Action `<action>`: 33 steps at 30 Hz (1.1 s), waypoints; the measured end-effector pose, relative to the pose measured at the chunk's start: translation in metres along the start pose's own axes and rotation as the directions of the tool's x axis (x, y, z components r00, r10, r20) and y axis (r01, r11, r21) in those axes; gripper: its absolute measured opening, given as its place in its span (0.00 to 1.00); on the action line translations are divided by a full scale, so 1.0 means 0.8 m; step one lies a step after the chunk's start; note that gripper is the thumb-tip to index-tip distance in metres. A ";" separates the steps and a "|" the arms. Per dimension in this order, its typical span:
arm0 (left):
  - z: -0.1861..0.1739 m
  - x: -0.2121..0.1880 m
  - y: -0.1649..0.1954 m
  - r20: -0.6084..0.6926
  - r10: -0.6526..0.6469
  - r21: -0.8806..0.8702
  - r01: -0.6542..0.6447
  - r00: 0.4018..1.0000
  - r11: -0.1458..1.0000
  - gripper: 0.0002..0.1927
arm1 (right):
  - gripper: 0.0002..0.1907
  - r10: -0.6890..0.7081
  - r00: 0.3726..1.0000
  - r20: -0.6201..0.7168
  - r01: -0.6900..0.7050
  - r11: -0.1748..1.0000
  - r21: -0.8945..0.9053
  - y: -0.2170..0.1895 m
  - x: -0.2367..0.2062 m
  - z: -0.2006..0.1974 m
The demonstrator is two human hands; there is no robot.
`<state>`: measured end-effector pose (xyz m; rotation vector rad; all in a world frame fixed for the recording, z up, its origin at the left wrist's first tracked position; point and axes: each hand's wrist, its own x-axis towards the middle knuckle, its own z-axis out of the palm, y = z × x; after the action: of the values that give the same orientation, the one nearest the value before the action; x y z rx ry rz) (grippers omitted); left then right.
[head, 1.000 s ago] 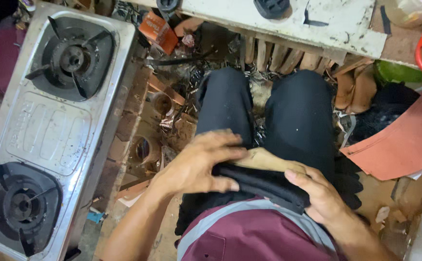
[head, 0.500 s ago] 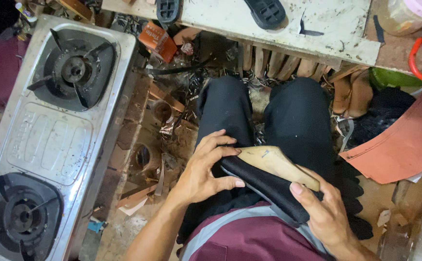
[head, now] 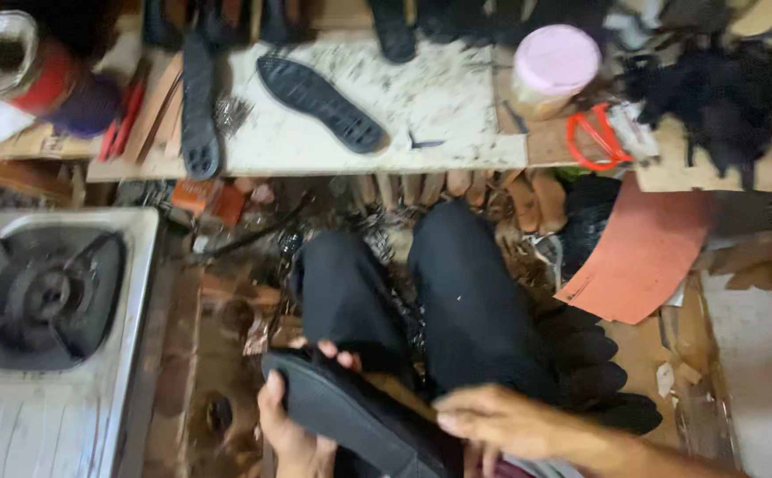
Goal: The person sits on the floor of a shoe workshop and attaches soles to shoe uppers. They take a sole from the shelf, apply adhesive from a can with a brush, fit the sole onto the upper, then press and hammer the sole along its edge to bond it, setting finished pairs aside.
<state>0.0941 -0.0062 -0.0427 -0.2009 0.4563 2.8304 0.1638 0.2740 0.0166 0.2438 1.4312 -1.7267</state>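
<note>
You held a black shoe sole (head: pixel 350 416) low in the frame, over your lap, its ribbed underside facing the camera. Your left hand (head: pixel 293 434) cupped it from beneath at the lower left, grip closed on its toe end with fingertips curled over the edge. Your right hand (head: pixel 501 420) lay on the sole's other end at lower centre, fingers pressing down on it (whether they wrapped round it I cannot tell). A strip of tan material showed along the sole's upper edge, so the piece looked partly assembled, with pressing or trimming seemingly left. Another black sole (head: pixel 319 102) lay on the white tabletop (head: pixel 457 133) at upper centre, with orange scissors (head: pixel 594 137) to its right and a gas stove (head: pixel 49 310) at left
</note>
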 end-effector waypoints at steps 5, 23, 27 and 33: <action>-0.058 -0.007 0.024 -0.304 -0.151 0.177 0.212 0.941 0.961 0.31 | 0.25 -0.434 0.743 -0.510 0.277 0.893 -0.355 -0.072 -0.038 -0.109; -0.002 0.041 -0.053 0.335 -0.071 0.094 0.041 0.940 0.995 0.27 | 0.52 -0.441 -0.161 -0.883 -0.384 0.852 -0.356 -0.127 -0.279 -0.297; 0.053 0.054 -0.062 -0.261 -0.223 0.391 0.314 0.939 0.865 0.30 | 0.49 -0.365 -0.124 -0.923 -0.092 0.930 -0.355 -0.128 -0.291 -0.297; 0.075 0.075 -0.098 -0.255 -0.463 0.472 0.527 0.849 0.706 0.30 | 0.43 -0.398 -0.078 -0.914 0.366 0.841 -0.398 -0.094 -0.238 -0.281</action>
<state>0.0531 0.0994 -0.0195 -0.3220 1.0170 2.0715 0.1473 0.5609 0.1161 1.4398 2.7914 -2.0170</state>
